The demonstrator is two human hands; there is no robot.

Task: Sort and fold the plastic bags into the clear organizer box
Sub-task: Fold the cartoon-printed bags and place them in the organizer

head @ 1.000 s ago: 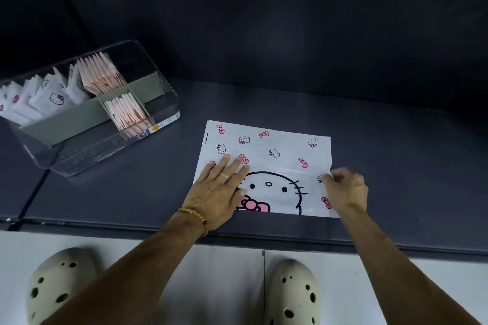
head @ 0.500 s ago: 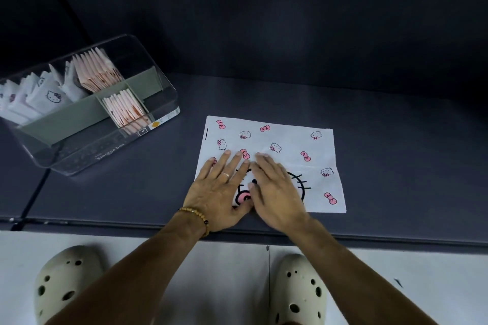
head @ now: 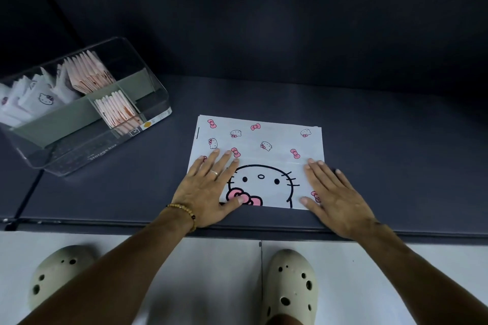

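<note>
Pressing flat on the bag, my left hand lies with fingers straight and spread over the bag's left side, thumb reaching onto the pink bow print near the bag's near edge. My right hand is released too, fingers straight and together, palm down on the bag's right side, its little finger just off the right edge. Neither hand grips anything. The bag is white with small pink bows and cat faces, and it lies flat on the dark table, close to the near edge. Its near part is folded up over the rest, showing a large cat face between my hands; the fold's upper edge runs across at my fingertips.

Well apart to the left sits the clear box, angled on the table, with grey dividers. Folded white bags stand in its far-left compartment, folded pink ones beside them, and a smaller pink-striped stack in the nearer compartment. I see a ring and a bead bracelet on the left hand and wrist. Below the table edge, two pale clogs stand on the white floor.
</note>
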